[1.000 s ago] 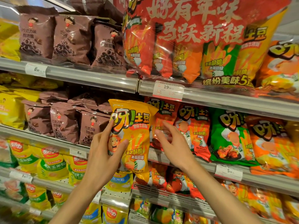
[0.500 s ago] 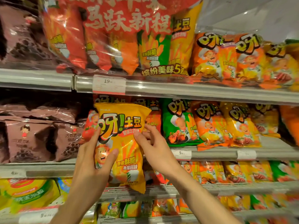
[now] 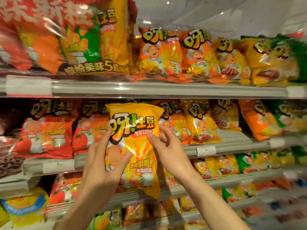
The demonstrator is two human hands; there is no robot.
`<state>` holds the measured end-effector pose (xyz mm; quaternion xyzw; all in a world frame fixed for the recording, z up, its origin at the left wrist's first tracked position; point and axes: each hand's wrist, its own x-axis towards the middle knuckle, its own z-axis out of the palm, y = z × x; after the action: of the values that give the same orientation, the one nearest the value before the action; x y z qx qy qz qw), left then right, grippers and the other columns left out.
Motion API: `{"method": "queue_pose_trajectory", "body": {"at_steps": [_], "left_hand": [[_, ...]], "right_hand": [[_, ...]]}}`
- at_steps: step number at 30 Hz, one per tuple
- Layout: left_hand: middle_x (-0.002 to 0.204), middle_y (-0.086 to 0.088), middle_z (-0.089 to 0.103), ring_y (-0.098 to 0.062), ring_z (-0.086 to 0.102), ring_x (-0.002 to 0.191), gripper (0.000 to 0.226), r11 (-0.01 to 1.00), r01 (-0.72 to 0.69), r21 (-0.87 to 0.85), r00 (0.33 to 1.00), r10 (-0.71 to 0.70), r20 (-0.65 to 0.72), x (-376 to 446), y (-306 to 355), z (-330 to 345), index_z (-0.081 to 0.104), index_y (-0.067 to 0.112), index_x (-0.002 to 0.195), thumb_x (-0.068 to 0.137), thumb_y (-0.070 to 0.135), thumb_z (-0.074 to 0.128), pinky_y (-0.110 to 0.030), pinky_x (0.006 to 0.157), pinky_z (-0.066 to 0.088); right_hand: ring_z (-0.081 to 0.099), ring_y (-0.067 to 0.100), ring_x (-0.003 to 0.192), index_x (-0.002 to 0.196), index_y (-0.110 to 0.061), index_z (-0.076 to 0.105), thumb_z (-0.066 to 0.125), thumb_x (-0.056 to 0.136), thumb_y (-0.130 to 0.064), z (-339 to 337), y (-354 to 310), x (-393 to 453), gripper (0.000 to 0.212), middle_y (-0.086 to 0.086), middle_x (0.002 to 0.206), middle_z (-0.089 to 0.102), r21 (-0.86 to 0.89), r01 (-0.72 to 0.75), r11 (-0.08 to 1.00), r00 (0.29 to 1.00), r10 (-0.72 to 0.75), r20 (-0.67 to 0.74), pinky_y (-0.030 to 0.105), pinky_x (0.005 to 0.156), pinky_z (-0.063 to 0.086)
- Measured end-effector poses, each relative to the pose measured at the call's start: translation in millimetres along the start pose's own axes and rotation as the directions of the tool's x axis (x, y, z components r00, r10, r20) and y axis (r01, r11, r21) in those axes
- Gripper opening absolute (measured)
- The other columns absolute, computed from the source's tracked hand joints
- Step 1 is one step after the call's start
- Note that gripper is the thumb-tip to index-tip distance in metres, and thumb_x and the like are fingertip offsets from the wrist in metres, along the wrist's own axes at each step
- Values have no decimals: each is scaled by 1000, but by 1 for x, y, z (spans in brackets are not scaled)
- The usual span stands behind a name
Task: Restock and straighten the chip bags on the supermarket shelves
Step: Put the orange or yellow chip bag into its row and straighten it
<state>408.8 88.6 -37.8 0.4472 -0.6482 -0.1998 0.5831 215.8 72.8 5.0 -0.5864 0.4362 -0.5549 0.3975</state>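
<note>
From the head view, we face a supermarket aisle of metal shelves packed with snack bags, price tags clipped along the shelf edges; the right side is blurred. The top shelf (image 3: 166, 90) carries a large multipack (image 3: 66, 39) at the left and orange and yellow bags to its right. The middle shelf (image 3: 232, 146) holds a row of the same brand: red tomato bags (image 3: 48, 136) at the left, orange and yellow bags (image 3: 199, 125) further right, green ones at the far right.

Near us, in front of that middle row, we hold the yellow chip bag (image 3: 137, 146) upright, its printed front toward us. Our left hand (image 3: 103, 165) grips its left edge, thumb across the front and fingers behind, which keeps the bag flat and readable. Our right hand (image 3: 167, 150) pinches the right edge near the top, thumb on the front, the other fingers curled behind. Both grips are thus clamped on the bag, one on each side, so it stays square instead of sagging.

We judge the bag is on its way to the matching yellow facing just to the right, since it hangs off any shelf for now. Sliding it in upright without knocking over the neighbouring bags looks like the care needed.
</note>
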Motion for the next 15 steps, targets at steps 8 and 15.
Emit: {"method": "queue_pose_trajectory", "body": {"at_steps": [8,15], "left_hand": [[130,22,43,28,36,116,80,994,10,112,1000,-10,-5,-16,55,141,20,69,145,73,82,53,-11,86,35],[127,35,34,31,36,109,58,991,8,137,997,-18,74,-18,93,252,13,67,148,94,73,34,-3,83,34]], "right_hand": [[72,7,99,132,-32,53,63,98,-36,-152,17,1,36,-16,107,75,1,-15,1000,1000,15,-5,32,82,60],[72,6,99,127,-31,57,60,100,-32,-273,27,14,27,-12,111,76,13,-84,996,996,85,-18,19,74,58]]}}
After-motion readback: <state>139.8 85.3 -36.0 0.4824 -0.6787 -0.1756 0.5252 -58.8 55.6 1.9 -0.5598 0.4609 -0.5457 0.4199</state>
